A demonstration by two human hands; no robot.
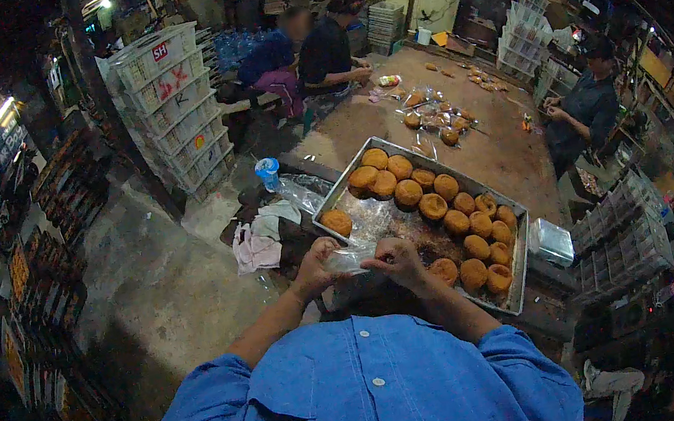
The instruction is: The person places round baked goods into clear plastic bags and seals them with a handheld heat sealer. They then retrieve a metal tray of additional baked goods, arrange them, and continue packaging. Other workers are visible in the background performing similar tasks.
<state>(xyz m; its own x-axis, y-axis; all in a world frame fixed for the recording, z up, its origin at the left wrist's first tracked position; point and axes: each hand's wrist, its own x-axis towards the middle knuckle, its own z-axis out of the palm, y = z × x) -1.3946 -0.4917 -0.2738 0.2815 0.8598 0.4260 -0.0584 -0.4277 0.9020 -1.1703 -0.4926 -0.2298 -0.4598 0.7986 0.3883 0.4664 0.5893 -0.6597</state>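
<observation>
Between my two hands, in front of my chest, a clear plastic bag (349, 260) is stretched. My left hand (317, 268) pinches its left end, and my right hand (398, 260) grips the right end. Whether anything is inside the bag, I cannot tell. Just beyond my hands lies a metal baking tray (343, 179) with several round brown buns (432, 206) grouped along its far and right sides. One bun (336, 222) sits alone near the tray's left corner, close to my left hand.
Wrapped buns (449, 135) lie on the brown table (493, 147) past the tray. A lidded cup (268, 173) and cloths (264, 232) are at the left. Stacked plastic crates (172, 104) stand beyond them. Two people sit at the far left side; another person (588, 97) is at the right.
</observation>
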